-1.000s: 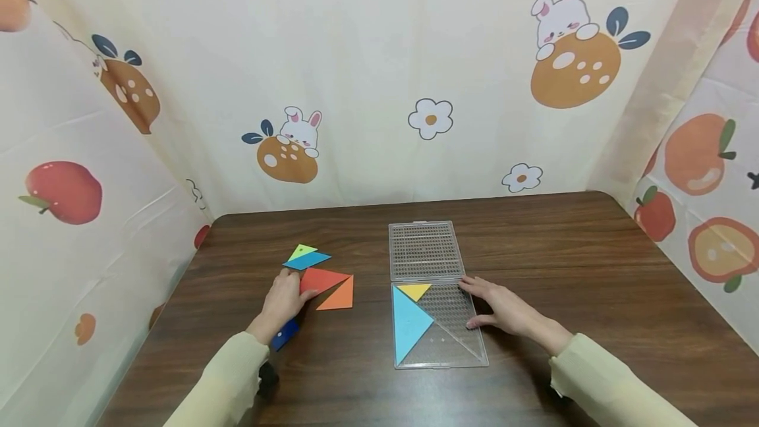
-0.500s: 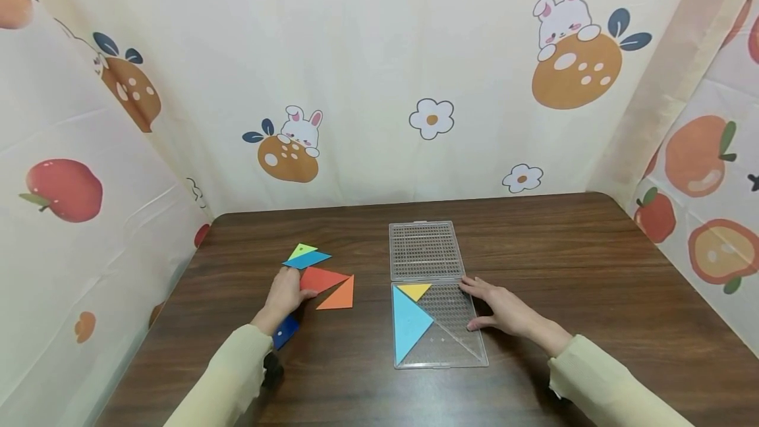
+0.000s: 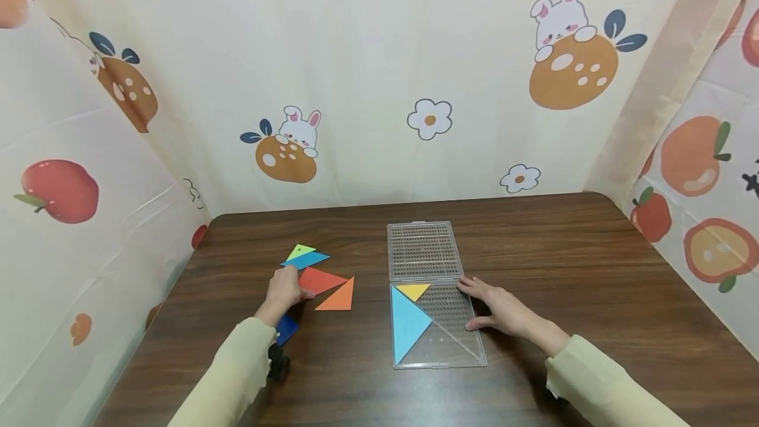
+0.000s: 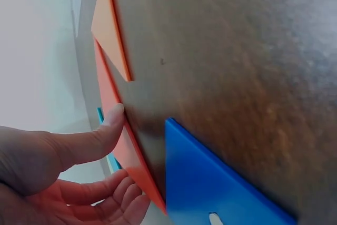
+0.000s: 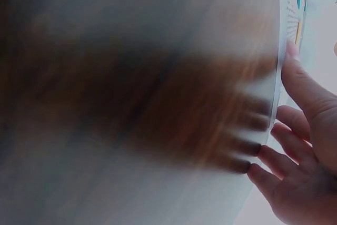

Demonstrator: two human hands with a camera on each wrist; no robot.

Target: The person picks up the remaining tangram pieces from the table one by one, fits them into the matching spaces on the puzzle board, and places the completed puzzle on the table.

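Note:
My left hand pinches a red tangram triangle; in the left wrist view the thumb lies at one edge and the curled fingers at the other side. An orange triangle lies to its right. A dark blue piece with a small hole is partly behind the left wrist. Beyond the hand are a blue parallelogram and a lime-green triangle. My right hand rests with spread fingers along the right edge of a clear plastic tangram case. It holds a light blue triangle and a yellow triangle.
The case's perforated lid lies folded back on the dark wooden table. A printed curtain stands behind the table's far edge and along both sides.
My left hand and wrist have shifted slightly, showing a little more of the orange triangle's surroundings and less of the dark blue piece. The right hand and the case have stayed put.

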